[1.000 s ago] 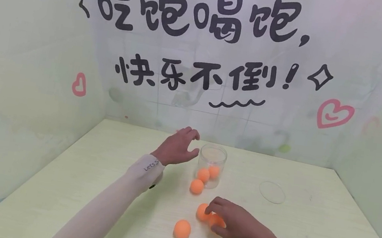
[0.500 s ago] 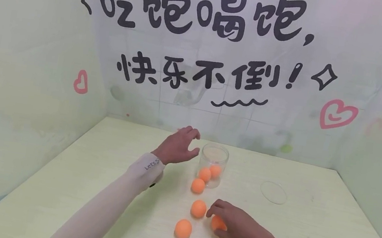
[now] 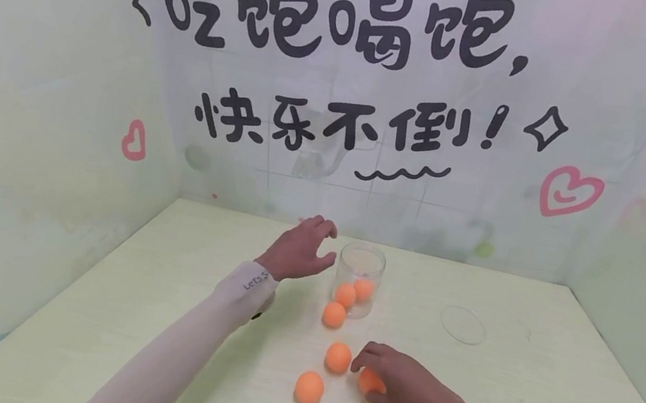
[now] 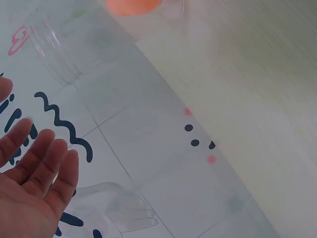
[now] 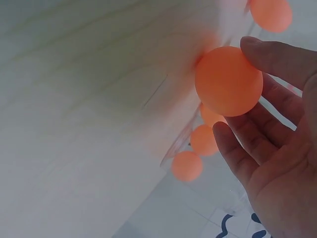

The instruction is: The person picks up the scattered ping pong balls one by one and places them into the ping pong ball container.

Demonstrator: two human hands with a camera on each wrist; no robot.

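Note:
My right hand [image 3: 417, 386] holds an orange ping-pong ball [image 5: 228, 82] low over the table, thumb on one side and fingers on the other. Just left of its fingertips lies a second orange ball [image 3: 338, 358], and a third ball [image 3: 309, 389] sits nearer the front. Farther back stands a clear jar [image 3: 378, 276] with its top uncovered; orange balls [image 3: 362, 290] show at its lower part, with another ball [image 3: 334, 314] at its front left foot. Beside the jar's left wall, my left hand [image 3: 302, 247] hovers with fingers spread and relaxed, holding nothing.
A thin clear disc [image 3: 462, 325], like a lid, lies flat on the pale wooden table [image 3: 521, 384] right of the jar. Printed curtains [image 3: 275, 187] stand behind the table and along both sides.
The ball beside my right fingertips has come apart from the held one, shifting slightly left. My right hand has drawn a little right and nearer with its ball. My left hand stays put.

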